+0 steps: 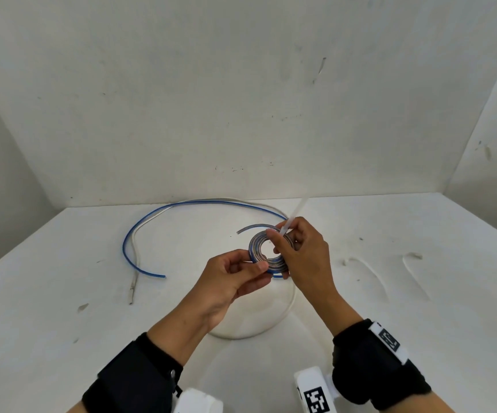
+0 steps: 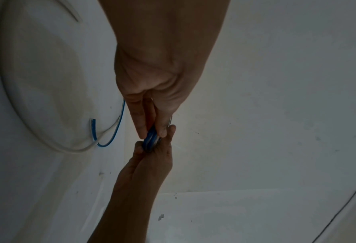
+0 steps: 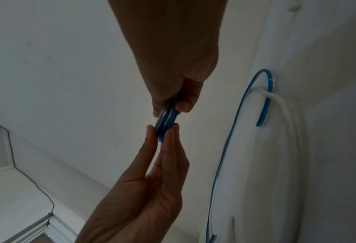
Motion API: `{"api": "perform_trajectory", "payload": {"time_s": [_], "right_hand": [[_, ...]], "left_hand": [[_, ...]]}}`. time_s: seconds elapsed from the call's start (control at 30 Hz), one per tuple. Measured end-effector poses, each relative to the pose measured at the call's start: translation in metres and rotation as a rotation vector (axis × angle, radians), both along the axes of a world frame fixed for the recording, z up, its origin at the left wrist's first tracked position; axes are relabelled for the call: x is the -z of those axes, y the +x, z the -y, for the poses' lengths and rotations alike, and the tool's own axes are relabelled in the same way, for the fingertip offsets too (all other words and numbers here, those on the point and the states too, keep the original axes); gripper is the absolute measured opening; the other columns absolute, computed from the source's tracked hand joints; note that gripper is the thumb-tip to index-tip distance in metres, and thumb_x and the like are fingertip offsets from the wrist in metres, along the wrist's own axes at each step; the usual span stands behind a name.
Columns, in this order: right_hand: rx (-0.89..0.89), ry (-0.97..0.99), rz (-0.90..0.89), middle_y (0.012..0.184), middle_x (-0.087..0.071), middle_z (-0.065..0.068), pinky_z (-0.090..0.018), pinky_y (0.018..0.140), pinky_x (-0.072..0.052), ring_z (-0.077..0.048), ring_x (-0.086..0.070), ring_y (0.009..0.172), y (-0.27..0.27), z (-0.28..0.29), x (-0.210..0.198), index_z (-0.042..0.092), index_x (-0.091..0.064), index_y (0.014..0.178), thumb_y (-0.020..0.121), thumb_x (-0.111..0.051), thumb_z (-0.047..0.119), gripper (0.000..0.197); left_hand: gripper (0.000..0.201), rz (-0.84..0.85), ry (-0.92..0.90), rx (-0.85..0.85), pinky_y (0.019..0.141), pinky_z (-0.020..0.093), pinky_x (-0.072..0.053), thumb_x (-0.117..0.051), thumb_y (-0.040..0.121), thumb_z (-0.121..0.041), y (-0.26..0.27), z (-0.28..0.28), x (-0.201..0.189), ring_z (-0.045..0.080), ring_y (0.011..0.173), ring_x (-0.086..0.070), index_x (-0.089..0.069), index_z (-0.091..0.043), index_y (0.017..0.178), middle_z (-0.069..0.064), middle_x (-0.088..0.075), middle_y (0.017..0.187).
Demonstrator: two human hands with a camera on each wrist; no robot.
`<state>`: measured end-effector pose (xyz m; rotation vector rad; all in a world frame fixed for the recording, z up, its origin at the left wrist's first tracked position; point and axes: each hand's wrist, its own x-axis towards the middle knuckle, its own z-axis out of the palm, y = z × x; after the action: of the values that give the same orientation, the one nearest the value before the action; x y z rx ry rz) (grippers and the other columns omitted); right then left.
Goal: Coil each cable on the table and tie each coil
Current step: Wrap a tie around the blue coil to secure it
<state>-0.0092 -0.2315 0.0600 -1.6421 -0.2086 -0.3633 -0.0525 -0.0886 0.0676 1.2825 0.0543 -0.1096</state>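
A small flat coil of blue and grey cable [image 1: 256,248] is held above the table between both hands. My left hand [image 1: 260,268] pinches its lower left edge with thumb and fingers. My right hand [image 1: 280,236] grips the right side of the coil and also holds a white tie strip [image 1: 296,208] that points up and away. A short grey end [image 1: 242,229] of the coil sticks out to the left. In the left wrist view the coil [image 2: 151,139] shows edge-on between the fingertips, and likewise the coil [image 3: 165,123] in the right wrist view.
A loose blue cable [image 1: 128,234] arcs across the back of the white table [image 1: 62,323]. A white cable [image 1: 135,254] runs alongside it and loops under my forearms. Two white ties [image 1: 369,275] [image 1: 414,272] lie to the right. White walls close in the back and both sides.
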Motion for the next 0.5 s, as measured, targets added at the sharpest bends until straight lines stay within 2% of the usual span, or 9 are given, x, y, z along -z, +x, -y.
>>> {"api": "perform_trajectory", "payload": {"time_s": [0.07, 0.13, 0.23, 0.3, 0.4, 0.47, 0.5], "right_hand": [[0.007, -0.019, 0.005, 0.068, -0.063, -0.016, -0.033, 0.036, -0.05, -0.034, -0.06, 0.053, -0.001, -0.001, 0.003, 0.013, -0.059, 0.092, 0.082, -0.074, 0.03, 0.025], [0.011, -0.03, 0.008, 0.068, -0.062, -0.018, -0.028, 0.036, -0.049, -0.03, -0.056, 0.048, 0.0, -0.001, 0.007, 0.012, -0.059, 0.093, 0.083, -0.074, 0.029, 0.025], [0.009, -0.015, 0.004, 0.069, -0.061, -0.02, -0.026, 0.035, -0.045, -0.023, -0.052, 0.045, 0.001, -0.001, 0.008, 0.01, -0.058, 0.093, 0.086, -0.07, 0.027, 0.022], [-0.008, -0.024, -0.002, 0.069, -0.06, -0.017, -0.023, 0.035, -0.044, -0.015, -0.054, 0.046, 0.002, 0.0, 0.004, 0.012, -0.058, 0.093, 0.087, -0.068, 0.028, 0.02], [-0.092, -0.07, -0.007, 0.065, -0.06, -0.001, -0.017, 0.037, -0.041, -0.002, -0.055, 0.045, 0.002, 0.004, -0.004, 0.013, -0.058, 0.091, 0.09, -0.064, 0.029, 0.016], [-0.177, -0.096, 0.018, 0.062, -0.06, 0.008, -0.013, 0.038, -0.039, -0.001, -0.055, 0.045, 0.0, 0.005, -0.007, 0.01, -0.058, 0.091, 0.091, -0.063, 0.025, 0.016], [-0.214, -0.122, 0.033, 0.06, -0.06, 0.011, -0.011, 0.039, -0.038, -0.001, -0.054, 0.045, -0.002, 0.004, -0.007, 0.008, -0.059, 0.092, 0.091, -0.064, 0.024, 0.016]], "left_hand": [[0.009, -0.017, 0.022, -0.02, 0.065, 0.022, -0.059, -0.065, 0.081, 0.004, 0.0, 0.001, 0.0, 0.017, 0.065, -0.071, -0.065, 0.002, 0.09, 0.01, -0.071, 0.071], [0.009, -0.022, 0.057, -0.048, 0.059, 0.02, -0.057, -0.067, 0.08, 0.003, 0.0, 0.003, 0.001, 0.014, 0.057, -0.068, -0.064, 0.001, 0.089, 0.006, -0.068, 0.062], [0.014, 0.029, 0.253, -0.06, 0.055, 0.023, -0.056, -0.072, 0.081, -0.009, 0.0, 0.003, 0.0, 0.014, 0.052, -0.064, -0.066, -0.004, 0.093, 0.004, -0.063, 0.069], [0.026, 0.064, 0.347, -0.016, 0.06, 0.028, -0.058, -0.072, 0.082, -0.018, 0.0, 0.0, -0.002, 0.017, 0.059, -0.067, -0.065, -0.01, 0.106, 0.003, -0.064, 0.081], [0.049, 0.058, 0.287, 0.045, 0.076, 0.04, -0.06, -0.072, 0.076, -0.033, 0.001, -0.005, -0.002, 0.023, 0.085, -0.072, -0.053, -0.027, 0.121, 0.005, -0.069, 0.102], [0.057, 0.067, 0.195, 0.004, 0.076, 0.042, -0.059, -0.064, 0.072, -0.05, 0.004, -0.007, -0.004, 0.027, 0.093, -0.071, -0.05, -0.032, 0.124, 0.006, -0.069, 0.109], [0.055, 0.092, 0.188, -0.031, 0.073, 0.039, -0.058, -0.06, 0.074, -0.054, 0.007, -0.007, -0.006, 0.028, 0.092, -0.071, -0.05, -0.033, 0.124, 0.004, -0.069, 0.109]]}}
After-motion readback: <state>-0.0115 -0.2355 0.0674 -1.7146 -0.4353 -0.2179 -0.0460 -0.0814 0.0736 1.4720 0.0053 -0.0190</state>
